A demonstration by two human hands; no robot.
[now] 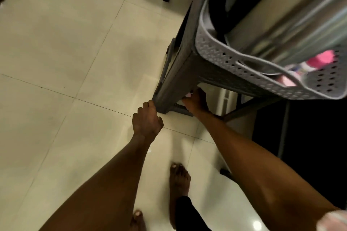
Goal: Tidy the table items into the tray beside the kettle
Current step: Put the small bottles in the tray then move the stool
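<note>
- Fingers [150, 105] of the left hand [146, 120] curl over the near corner of the grey desk [187, 73], gripping its edge.
- Right of that, the right hand [197, 101] reaches under the desk's rim with its fingers curled up against the underside; something small and pink shows at the fingertips, too blurred to name.
- Above both hands, the desk has a woven-look plastic apron and tilts steeply across the view.
- On the desk stands the tray [234, 58], a grey plastic basket with rows of small holes in its wall, a smooth rolled rim and a handle slot at its near end.
- Inside the tray, near that slot, lies a pink and white item [319, 60], blurred.
- Just beyond the tray's rim rises the kettle [293, 17], a broad brushed-metal body with a black part beside it.
- Below, two bare feet stand on the pale tiled floor [65, 43].
</note>
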